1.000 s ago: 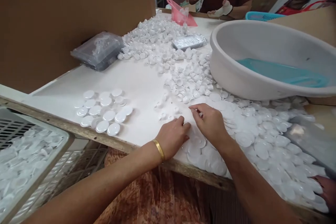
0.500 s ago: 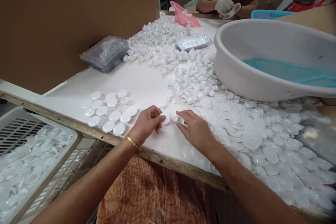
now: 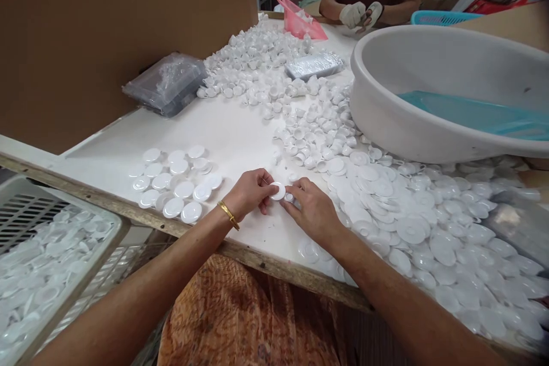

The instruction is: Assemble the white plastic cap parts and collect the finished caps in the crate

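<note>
Between the thumb and fingers of my left hand [image 3: 253, 191] is a small round white saucer [image 3: 277, 191], its top side tilted up. My right hand [image 3: 311, 206] pinches a tiny white cup [image 3: 289, 198] at the saucer's right edge. Both hands are close together just over the white tabletop [image 3: 249, 143]. A loose group of white saucers [image 3: 183, 189] lies to the left of my left hand. Many more saucers [image 3: 412, 230] are heaped to the right of my right hand. Beyond them spreads a pile of little white cups [image 3: 317, 120].
A large pale tub [image 3: 398, 137] stands at the right. Wrapped packs [image 3: 167, 86] and a pink scoop [image 3: 295, 20] lie farther back. A crate [image 3: 107, 257] of white pieces sits below the left edge. Across the table, a person wears light gloves [image 3: 353, 15]; a cardboard panel [image 3: 128, 28] rises at left.
My left hand has moved right with the saucer. My right hand's fingers have closed on the tiny cup, bringing cup and saucer side by side. The other person's gloved hands have shifted.
</note>
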